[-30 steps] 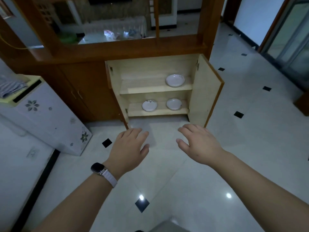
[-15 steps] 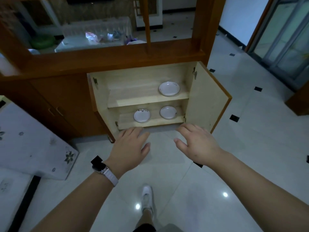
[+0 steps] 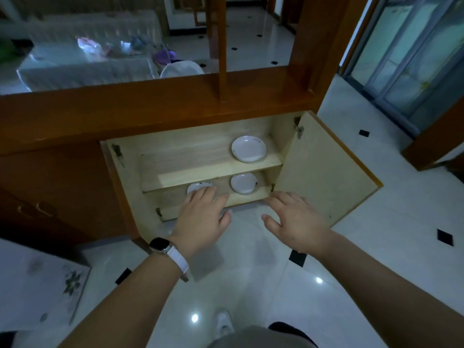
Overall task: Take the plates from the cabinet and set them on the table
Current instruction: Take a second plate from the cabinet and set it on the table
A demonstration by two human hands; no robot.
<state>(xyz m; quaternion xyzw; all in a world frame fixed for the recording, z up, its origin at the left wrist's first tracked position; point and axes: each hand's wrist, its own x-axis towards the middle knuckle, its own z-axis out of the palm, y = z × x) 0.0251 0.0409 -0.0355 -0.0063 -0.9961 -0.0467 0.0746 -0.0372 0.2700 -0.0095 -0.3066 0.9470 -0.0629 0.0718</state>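
I count three round white ceramic plates, all inside the open orange-brown wooden cabinet (image 3: 175, 109) with its pale wood interior at the centre of the frame. The first plate (image 3: 249, 148) lies on the right end of the upper of two shelves. The second plate (image 3: 244, 183) lies below it on the lower shelf, and the third plate (image 3: 198, 187) sits to its left, half hidden behind my view of the fingertips. Two doors stand swung out, the right door (image 3: 324, 172) broad and pale, the left door (image 3: 118, 187) seen nearly edge-on. My left hand (image 3: 200, 217) reaches forward, palm down and fingers spread, holding nothing; its tips overlap the third plate, and I cannot tell whether they touch it. My right hand (image 3: 293, 219) hovers beside it at centre right, equally flat and splayed, gripping nothing. One dark smartwatch on a white strap (image 3: 160, 246) sits on the left wrist. One white shoe (image 3: 223, 322) shows at the bottom on the glossy white tiled floor (image 3: 376, 259).
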